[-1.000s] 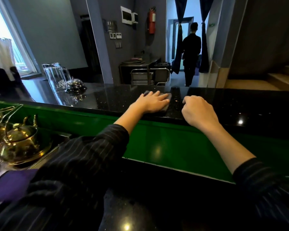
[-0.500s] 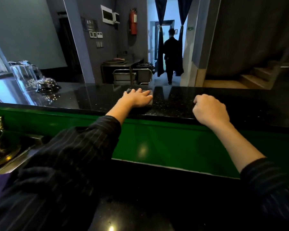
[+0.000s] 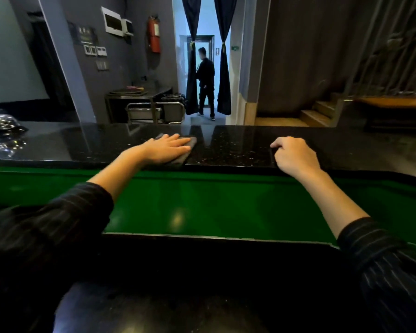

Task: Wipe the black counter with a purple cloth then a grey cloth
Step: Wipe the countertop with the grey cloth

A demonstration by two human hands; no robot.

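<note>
Left hand [image 3: 166,148] is lying flat, fingers spread, pressing a folded grey cloth [image 3: 181,157] onto the near edge of the black counter [image 3: 231,150], with the cloth peeking out past the fingertips and under the palm. Right hand [image 3: 294,155] is resting curled into a loose fist, gripping nothing, well apart to the right on the same edge. Unwiped run, by my judgement, is lying rightward along the counter's long axis; the stone is looking glossy and speckled, the cloth matte and soft.
</note>
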